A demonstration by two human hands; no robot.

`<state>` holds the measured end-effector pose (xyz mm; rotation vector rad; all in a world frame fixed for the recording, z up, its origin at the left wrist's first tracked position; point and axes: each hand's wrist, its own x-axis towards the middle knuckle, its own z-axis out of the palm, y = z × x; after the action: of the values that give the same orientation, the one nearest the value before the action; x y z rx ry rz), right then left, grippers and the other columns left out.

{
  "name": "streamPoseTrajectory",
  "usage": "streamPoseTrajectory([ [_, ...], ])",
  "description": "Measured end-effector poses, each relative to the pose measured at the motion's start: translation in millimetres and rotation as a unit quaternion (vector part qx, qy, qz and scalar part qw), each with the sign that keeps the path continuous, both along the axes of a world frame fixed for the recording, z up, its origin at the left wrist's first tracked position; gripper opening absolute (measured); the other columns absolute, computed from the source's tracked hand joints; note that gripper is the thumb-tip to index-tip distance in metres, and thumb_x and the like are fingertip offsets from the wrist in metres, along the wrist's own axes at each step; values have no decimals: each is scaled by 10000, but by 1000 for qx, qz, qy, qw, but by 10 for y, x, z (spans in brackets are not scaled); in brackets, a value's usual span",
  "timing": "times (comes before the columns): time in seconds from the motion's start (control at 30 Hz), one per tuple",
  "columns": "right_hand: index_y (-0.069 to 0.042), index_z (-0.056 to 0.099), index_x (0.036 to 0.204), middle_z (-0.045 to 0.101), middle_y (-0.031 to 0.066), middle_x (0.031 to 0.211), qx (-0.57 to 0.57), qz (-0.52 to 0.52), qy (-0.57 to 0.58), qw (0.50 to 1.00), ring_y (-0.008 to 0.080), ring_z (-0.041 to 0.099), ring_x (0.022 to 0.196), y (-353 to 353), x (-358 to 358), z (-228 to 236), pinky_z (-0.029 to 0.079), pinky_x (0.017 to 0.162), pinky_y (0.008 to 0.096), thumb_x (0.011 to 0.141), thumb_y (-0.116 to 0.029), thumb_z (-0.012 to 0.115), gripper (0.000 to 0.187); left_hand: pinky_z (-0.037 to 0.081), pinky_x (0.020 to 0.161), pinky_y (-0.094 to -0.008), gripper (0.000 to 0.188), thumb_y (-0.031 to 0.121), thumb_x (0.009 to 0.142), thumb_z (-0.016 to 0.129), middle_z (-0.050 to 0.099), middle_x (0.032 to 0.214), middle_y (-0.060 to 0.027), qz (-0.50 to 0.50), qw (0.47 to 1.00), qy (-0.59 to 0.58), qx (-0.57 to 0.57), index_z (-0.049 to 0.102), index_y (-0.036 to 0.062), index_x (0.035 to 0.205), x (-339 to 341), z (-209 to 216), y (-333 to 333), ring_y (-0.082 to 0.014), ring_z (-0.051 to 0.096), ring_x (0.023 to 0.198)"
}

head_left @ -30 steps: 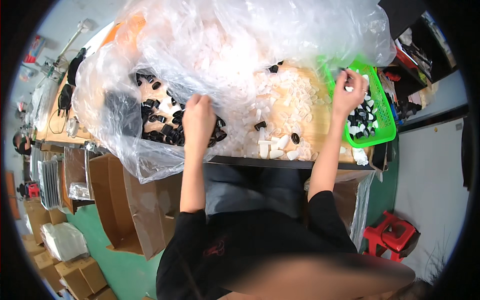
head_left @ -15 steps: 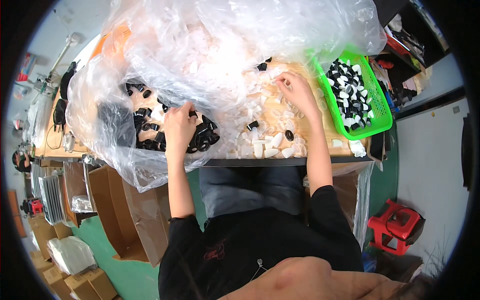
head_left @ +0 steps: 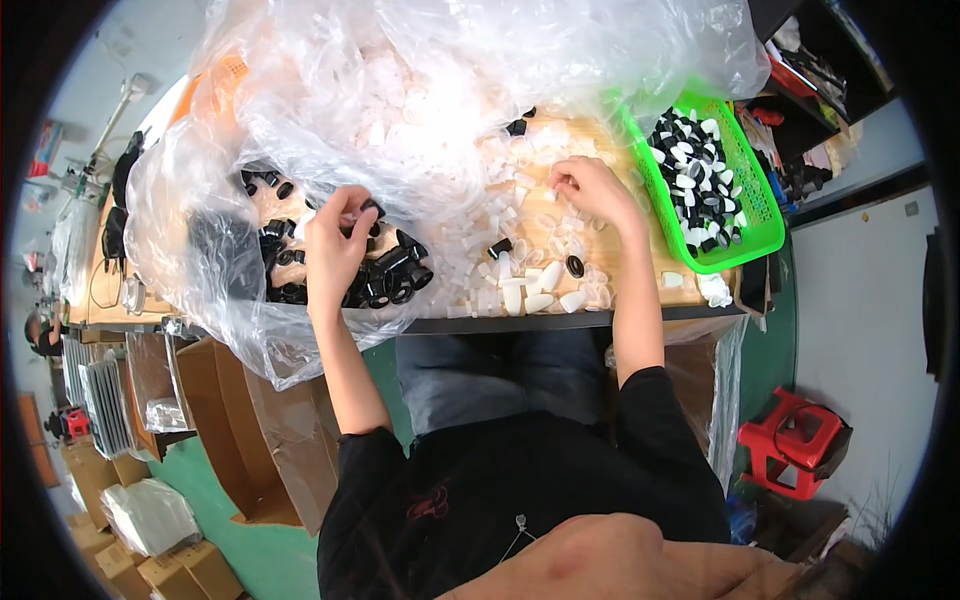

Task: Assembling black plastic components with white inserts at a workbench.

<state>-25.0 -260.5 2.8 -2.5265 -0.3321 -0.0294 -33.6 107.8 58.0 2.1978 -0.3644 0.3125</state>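
Note:
My left hand (head_left: 338, 232) is closed in a pinch over the black pieces, with a small black plastic piece (head_left: 371, 208) at its fingertips. Below and around it, shiny black ring-like pieces (head_left: 392, 272) lie in a heap on the clear plastic bag (head_left: 178, 235). Over the wooden tabletop (head_left: 640, 240), my right hand (head_left: 592, 190) has its fingers curled together; whatever they hold is too small to make out. Translucent rings and sleeves (head_left: 480, 235) spread between the hands. Several white oval caps (head_left: 540, 301) and a black ring (head_left: 575, 266) sit close to the table's front edge.
A green basket (head_left: 770, 235) filled with black and white caps (head_left: 700, 180) stands right of my right hand. Large clear plastic sheeting covers the far side of the table. Below on the left is an open cardboard box (head_left: 235, 430); a red stool (head_left: 790, 440) stands at lower right.
My left hand has shifted left and slightly away from me, its fingers turned more upward with the black piece. My right hand has dropped slightly nearer, its fingers more curled.

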Motion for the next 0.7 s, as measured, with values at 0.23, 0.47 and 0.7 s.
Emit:
streamPoseTrajectory([
  [0.23,-44,673,906,665,53,807,94,200,154,963,121,621,759,384,-95,235,504,679,283,800,-124,711,139,557,792,-275,225,-28,886,619,638,1028,-87,-209,925,126,-292,589,-54,1108,447,-64,-596,-136,634,919],
  [0.47,-65,683,908,587,56,834,53,257,89,961,193,583,755,680,-101,-4,477,682,323,795,-141,720,141,547,841,-309,206,8,904,604,643,1037,-76,-254,831,218,-444,601,0,1110,698,-521,-1143,-153,638,926],
  [0.7,-39,678,905,640,55,761,177,89,62,978,143,576,659,408,-40,137,472,635,288,857,-152,679,123,543,872,-313,266,21,926,574,632,1116,-73,-240,830,262,-430,596,-4,1190,604,-611,-1174,-141,626,952],
])
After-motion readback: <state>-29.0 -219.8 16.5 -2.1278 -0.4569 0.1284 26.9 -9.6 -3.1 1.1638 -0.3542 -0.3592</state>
